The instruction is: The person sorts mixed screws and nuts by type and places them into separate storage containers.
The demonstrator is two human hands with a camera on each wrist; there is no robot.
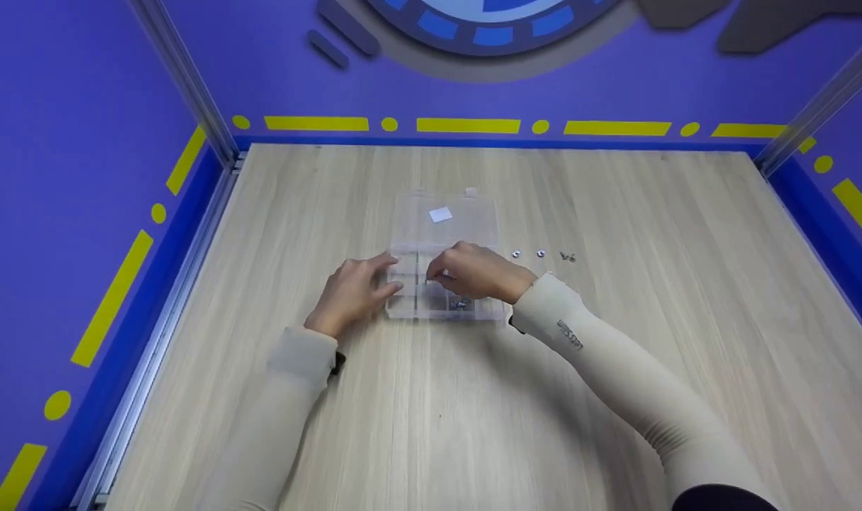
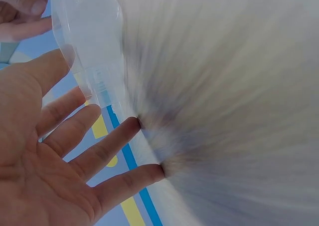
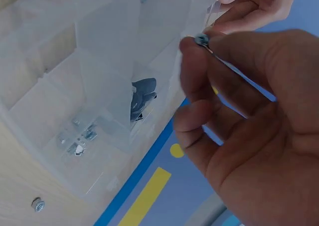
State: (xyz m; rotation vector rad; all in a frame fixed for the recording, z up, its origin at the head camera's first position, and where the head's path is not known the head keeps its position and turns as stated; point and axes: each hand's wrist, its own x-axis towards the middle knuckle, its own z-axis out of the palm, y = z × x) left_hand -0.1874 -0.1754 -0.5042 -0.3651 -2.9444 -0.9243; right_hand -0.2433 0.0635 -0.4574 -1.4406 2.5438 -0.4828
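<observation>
A clear plastic compartment box (image 1: 446, 316) lies on the table with its lid (image 1: 411, 220) folded back. My left hand (image 1: 356, 287) rests at the box's left side, thumb and forefinger against its edge. Its other fingers (image 2: 127, 181) are spread, tips down on the tabletop. Over the middle compartments, my right hand (image 1: 477, 271) pinches a small screw (image 3: 201, 39) between thumb and forefinger, its cross-slotted head showing. Small dark metal parts (image 1: 461, 304) lie in a front compartment. In the right wrist view, silver hardware pieces (image 3: 79, 136) show through the clear plastic.
Right of the box, two nut-like metal pieces (image 1: 540, 253) and a few small screws (image 1: 568, 257) lie on the wooden table (image 1: 658, 298). A white label (image 1: 440, 214) is on the lid. Blue panels (image 1: 317, 85) and metal rails (image 1: 182, 78) border the table.
</observation>
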